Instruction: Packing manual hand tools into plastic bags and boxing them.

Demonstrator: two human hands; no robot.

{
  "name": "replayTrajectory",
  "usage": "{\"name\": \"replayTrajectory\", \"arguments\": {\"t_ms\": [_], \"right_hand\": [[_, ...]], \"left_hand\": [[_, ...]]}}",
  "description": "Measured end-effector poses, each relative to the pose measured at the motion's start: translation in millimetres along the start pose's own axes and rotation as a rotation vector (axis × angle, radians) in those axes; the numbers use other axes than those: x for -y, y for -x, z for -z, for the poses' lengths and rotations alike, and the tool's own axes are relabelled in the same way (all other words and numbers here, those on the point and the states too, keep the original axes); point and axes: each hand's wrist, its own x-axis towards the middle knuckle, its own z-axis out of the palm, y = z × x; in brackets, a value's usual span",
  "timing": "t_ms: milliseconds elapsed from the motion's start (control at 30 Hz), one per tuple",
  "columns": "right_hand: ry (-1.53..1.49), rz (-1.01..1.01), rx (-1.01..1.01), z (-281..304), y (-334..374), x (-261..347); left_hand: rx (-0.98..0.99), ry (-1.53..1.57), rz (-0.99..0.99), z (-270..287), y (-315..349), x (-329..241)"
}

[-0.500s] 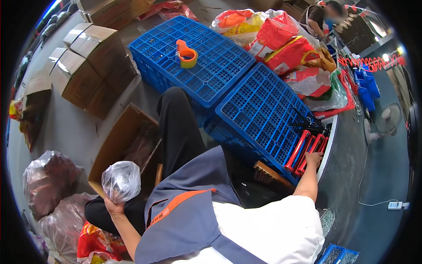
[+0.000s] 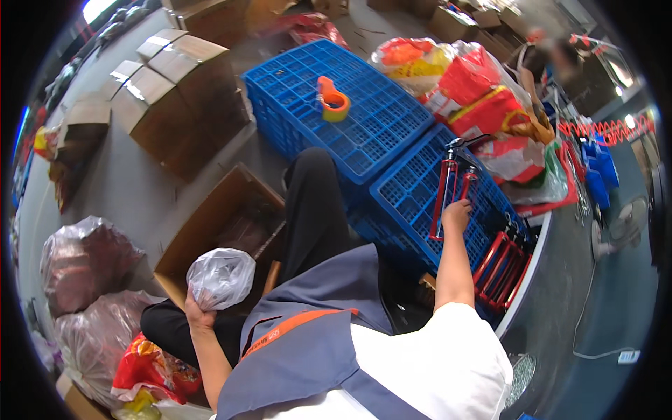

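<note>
My left hand (image 2: pixel 201 313) is closed around a bunched clear plastic bag (image 2: pixel 222 278), held up near an open cardboard box (image 2: pixel 206 217). What the bag contains, if anything, I cannot make out. My right hand (image 2: pixel 457 214) is closed on red grease guns (image 2: pixel 442 192) with dark metal heads; two tubes show at the fingers, tilted above the near blue crate (image 2: pixel 395 187). At that crate's right end lie several more red grease guns (image 2: pixel 498 266) side by side.
A tape dispenser (image 2: pixel 334 105) lies on the farther blue crate (image 2: pixel 290 84). Beyond are filled red and yellow bags (image 2: pixel 469 87). Taped cartons (image 2: pixel 178 98) stand at left, with stuffed plastic bags (image 2: pixel 87 262) nearer. A co-worker (image 2: pixel 535 66) is at the far right.
My right hand has moved left and away from the group at the crate's right end, lifting red grease guns with it. My left hand still holds the plastic bag. The whole view has shifted.
</note>
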Motion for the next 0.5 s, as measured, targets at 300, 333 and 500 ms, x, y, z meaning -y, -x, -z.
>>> {"name": "replayTrajectory", "arguments": {"t_ms": [300, 333, 500], "right_hand": [[0.493, 0.711, -0.203, -12, 16, 71], [0.404, 0.667, 0.253, -1, 28, 90], [-0.336, 0.589, 0.054, -45, -17, 72]], "left_hand": [[-0.244, -0.15, -0.292, -39, 39, -2], [-0.32, -0.242, -0.355, -44, 47, -2], [0.036, -0.333, -0.342, -44, 40, -18]]}}
